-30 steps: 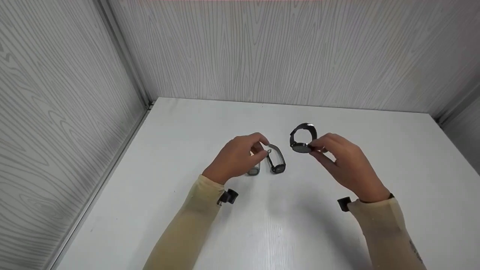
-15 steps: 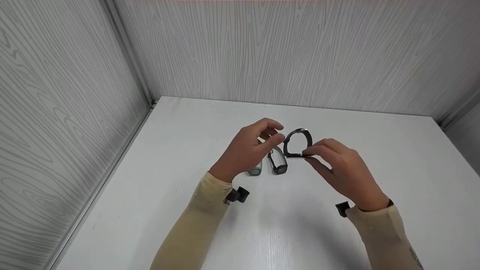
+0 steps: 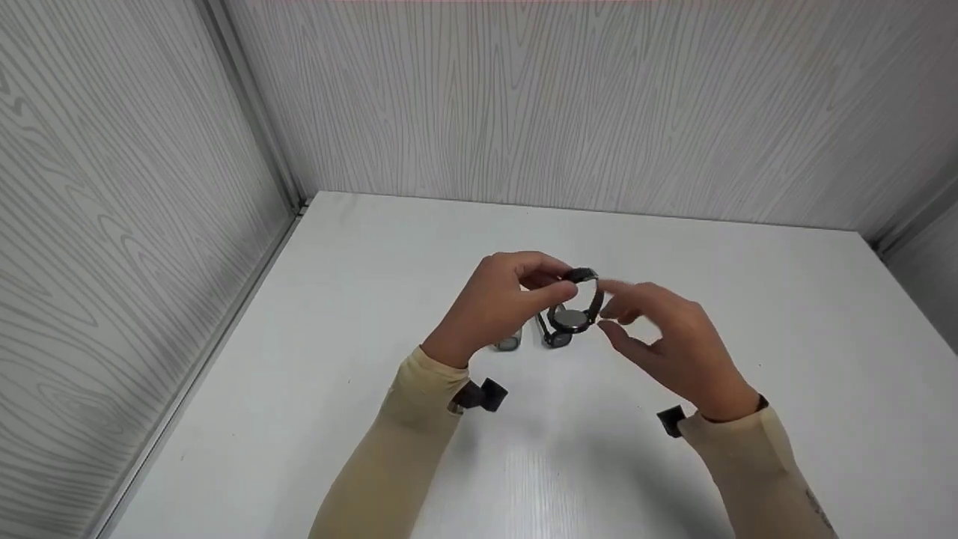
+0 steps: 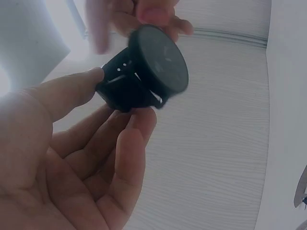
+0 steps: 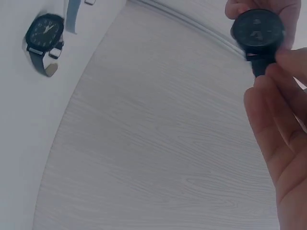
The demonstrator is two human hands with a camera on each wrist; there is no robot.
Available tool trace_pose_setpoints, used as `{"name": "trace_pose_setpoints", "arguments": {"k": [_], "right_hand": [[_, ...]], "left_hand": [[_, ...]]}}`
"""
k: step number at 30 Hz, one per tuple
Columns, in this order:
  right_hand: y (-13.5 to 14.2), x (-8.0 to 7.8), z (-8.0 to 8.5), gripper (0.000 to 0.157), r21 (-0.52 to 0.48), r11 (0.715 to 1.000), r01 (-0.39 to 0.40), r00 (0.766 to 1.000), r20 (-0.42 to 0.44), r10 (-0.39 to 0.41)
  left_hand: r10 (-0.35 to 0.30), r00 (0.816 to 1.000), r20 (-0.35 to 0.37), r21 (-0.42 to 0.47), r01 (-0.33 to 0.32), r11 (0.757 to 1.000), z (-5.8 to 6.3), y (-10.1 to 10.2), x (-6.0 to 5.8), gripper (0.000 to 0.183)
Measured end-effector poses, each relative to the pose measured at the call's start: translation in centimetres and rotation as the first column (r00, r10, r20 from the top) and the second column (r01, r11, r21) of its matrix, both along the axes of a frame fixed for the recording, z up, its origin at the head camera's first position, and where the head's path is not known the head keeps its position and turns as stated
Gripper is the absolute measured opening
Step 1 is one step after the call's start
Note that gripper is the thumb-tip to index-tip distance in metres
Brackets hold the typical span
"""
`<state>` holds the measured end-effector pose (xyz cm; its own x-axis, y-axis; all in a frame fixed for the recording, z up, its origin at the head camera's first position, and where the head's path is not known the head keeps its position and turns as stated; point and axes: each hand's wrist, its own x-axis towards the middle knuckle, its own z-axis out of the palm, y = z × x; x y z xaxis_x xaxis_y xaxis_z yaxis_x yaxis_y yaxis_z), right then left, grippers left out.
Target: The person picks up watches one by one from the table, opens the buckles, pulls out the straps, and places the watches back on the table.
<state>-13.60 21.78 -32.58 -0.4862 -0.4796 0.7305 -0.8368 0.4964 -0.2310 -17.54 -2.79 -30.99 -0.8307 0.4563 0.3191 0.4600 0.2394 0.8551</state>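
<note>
A black wristwatch (image 3: pixel 571 321) with a round dark face hangs above the table, its strap closed in a loop. My left hand (image 3: pixel 513 296) pinches the top of the strap between thumb and fingers. In the left wrist view, the thumb presses the black strap (image 4: pixel 127 88) near its holes, with fingers beneath. My right hand (image 3: pixel 666 337) is just right of the watch, fingers bent and thumb apart from them, close beside the strap. Its index finger is blurred. Below the held watch, a smaller dark watch (image 3: pixel 557 339) lies on the table, partly covered in the head view.
A grey watch (image 3: pixel 509 343) lies on the white table (image 3: pixel 359 299), mostly hidden behind my left hand. The right wrist view shows a watch with a squarish black face (image 5: pixel 45 32) and part of a grey strap (image 5: pixel 73 14). Wood-grain panels (image 3: pixel 479 105) stand behind and at the sides.
The black wristwatch has moved left and turned, from my right hand's hold to my left hand's. My left hand has moved right to the strap; the right hand's fingers have loosened.
</note>
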Motion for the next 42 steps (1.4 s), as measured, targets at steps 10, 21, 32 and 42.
{"name": "trace_pose_setpoints", "arguments": {"k": [10, 21, 32, 42], "right_hand": [[-1.2, 0.6, 2.3, 0.048, -0.143, 0.983, 0.119, 0.979, 0.182, -0.093], [-0.4, 0.9, 2.2, 0.038, -0.195, 0.980, 0.029, 0.978, 0.208, 0.013], [-0.5, 0.7, 2.2, 0.029, -0.124, 0.991, 0.044, 0.950, 0.311, -0.004], [-0.7, 0.8, 2.0, 0.024, -0.056, 0.997, 0.062, 0.956, 0.290, -0.043]], "left_hand": [[-0.059, 0.971, -0.232, 0.000, 0.061, 0.998, 0.3, 0.1, 0.3, 0.020], [-0.095, 0.926, -0.365, -0.103, 0.061, 0.993, 0.3, 0.6, 1.1, 0.029], [-0.037, 0.938, -0.346, -0.139, -0.013, 0.990, 0.2, 0.1, 1.3, 0.020], [-0.093, 0.921, -0.379, -0.211, 0.012, 0.977, -0.3, 0.2, 1.6, 0.024]]}}
